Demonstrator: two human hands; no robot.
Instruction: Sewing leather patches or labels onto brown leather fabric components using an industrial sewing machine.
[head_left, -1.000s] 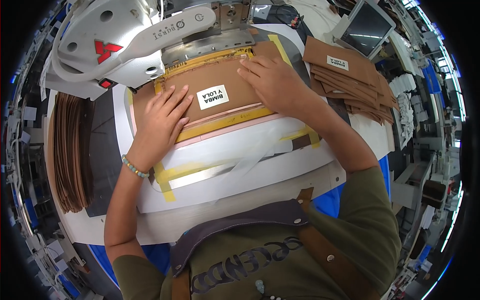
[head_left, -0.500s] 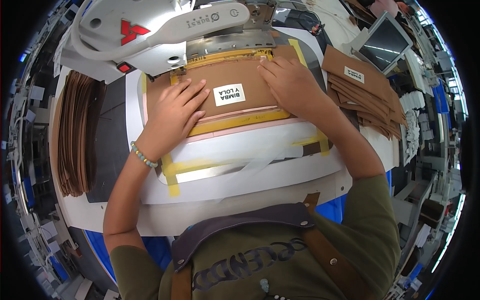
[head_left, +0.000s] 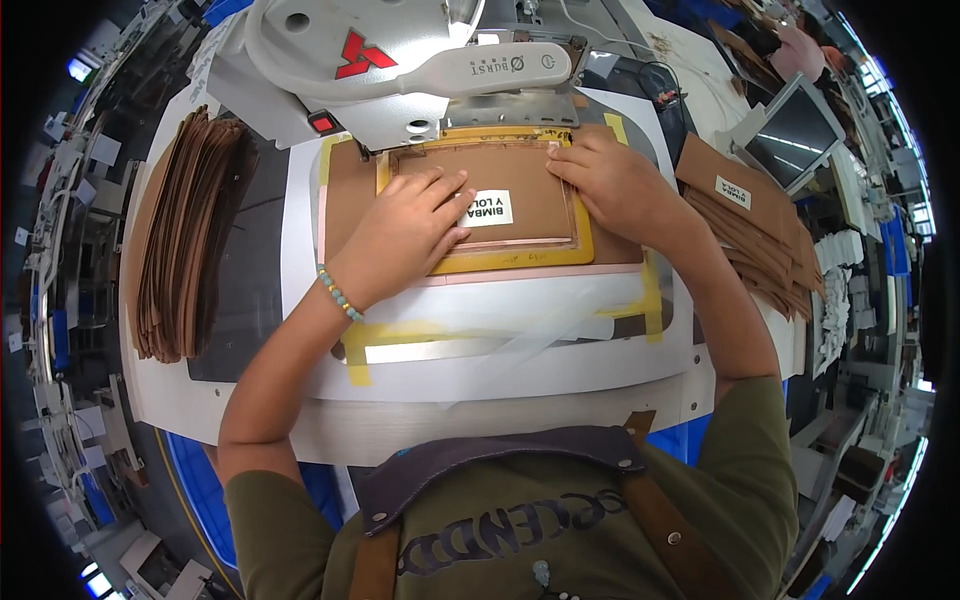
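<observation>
A brown flat panel [head_left: 430, 225] with a white printed label [head_left: 495, 208] lies inside a yellow rectangular frame [head_left: 520, 258], under the head of a white sewing machine [head_left: 350, 110]. My left hand [head_left: 410, 225] rests flat on the panel, fingers apart, covering the label's left end. At the frame's far right corner is my right hand [head_left: 610, 185], its fingertips set down on the panel's edge; its thumb is hidden. Larger brown material [head_left: 350, 180] shows around the frame, on a white sheet [head_left: 330, 360] marked with yellow tape.
On the left stands a tall row of brown pieces [head_left: 185, 240]. A fanned pile of labelled brown panels [head_left: 745, 220] lies at right, before a tilted screen [head_left: 795, 130]. White bits [head_left: 832, 290] are heaped beyond it. A metal plate [head_left: 515, 108] sits behind the frame.
The whole view has shifted, so the machine and table sit further right. My left hand now overlaps the label, which was fully visible before. My right hand stays at the far right corner.
</observation>
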